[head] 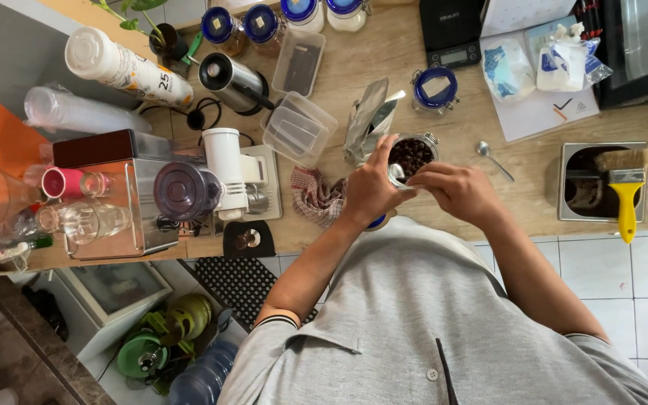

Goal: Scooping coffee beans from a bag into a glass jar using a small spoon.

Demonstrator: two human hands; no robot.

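Wooden counter (414,67), seen from above by a head camera. Glass jar of dark coffee beans (412,155) sits near the counter's front edge, right in front of the person, open at the top. Left hand (371,187) wraps the jar's side, fingers curled round it, holding it. Right hand (455,190) comes in from the other side, fingers pinched narrow on a small metal scoop (397,174) at the jar's rim; what is in the scoop is too small to tell. Both hands nearly touch each other over the jar.

Silver foil bag (365,120) stands open just behind the jar, touching or almost touching it. Red checked cloth (315,196) lies crumpled just left of the left hand. Metal spoon (493,157) lies on bare wood to the right of the jar, apart from it. Blue-lidded jar (434,88) stands behind, near the bag. Clear plastic container (298,127) lies tilted left of the bag. White electric grinder (226,169) and steel machine (118,191) are further left. Yellow-handled brush (627,191) rests across a square steel knock box (601,184) set into the counter far right. Black scale (451,34) at the back edge. Grey polo shirt (429,322) fills the lower frame.
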